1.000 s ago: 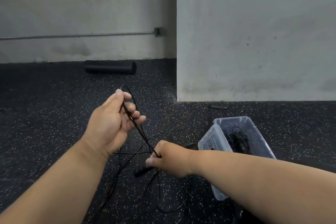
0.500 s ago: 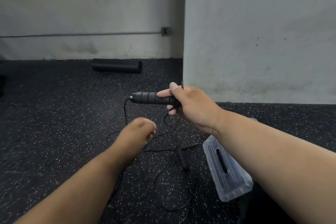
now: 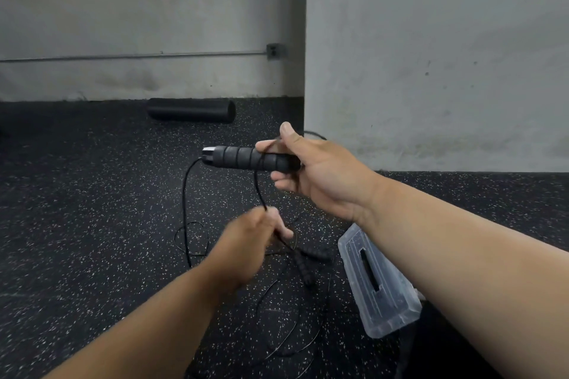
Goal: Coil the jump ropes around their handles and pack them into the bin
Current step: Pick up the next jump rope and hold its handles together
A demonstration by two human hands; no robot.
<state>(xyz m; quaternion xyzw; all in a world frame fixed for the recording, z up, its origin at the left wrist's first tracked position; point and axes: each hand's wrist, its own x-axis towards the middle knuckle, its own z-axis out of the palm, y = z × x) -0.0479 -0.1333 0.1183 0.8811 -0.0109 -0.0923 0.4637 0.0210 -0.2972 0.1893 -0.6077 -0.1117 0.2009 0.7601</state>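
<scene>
Jump rope cord (image 3: 184, 209) lies in loose loops on the speckled floor (image 3: 77, 224) nearest the person, thin black line crossing itself several times. Left hand (image 3: 249, 234), blurred, pinches a strand of cord low down; exact finger placement can't be read. Second handle (image 3: 303, 268) lies on the floor just beyond that hand, next to another dark handle-like piece; which rope that one belongs to is unclear. Clear plastic bin (image 3: 381, 289) sits on the floor to the right, mostly behind the right forearm, contents not visible.

Further out, right hand (image 3: 311, 169) grips the ribbed black handle (image 3: 246, 158), held level, thumb up over it, silver end pointing left. Cord drops from that silver end to the floor; another strand runs from under the fingers down to the left hand. Likely step: starting the wrap of cord around the handle.

Risks, judged: floor loops overlap, so pulling slack fast could tighten them into a knot or drag the loose handle along. Thin cord may slide off the smooth ridges if tension drops. A forearm swing could knock the light bin.

Room: open floor left and ahead. Black foam roller (image 3: 191, 109) lies well away by the back wall. Pillar corner (image 3: 304, 132) stands right behind the right hand, limiting reach forward-right.
</scene>
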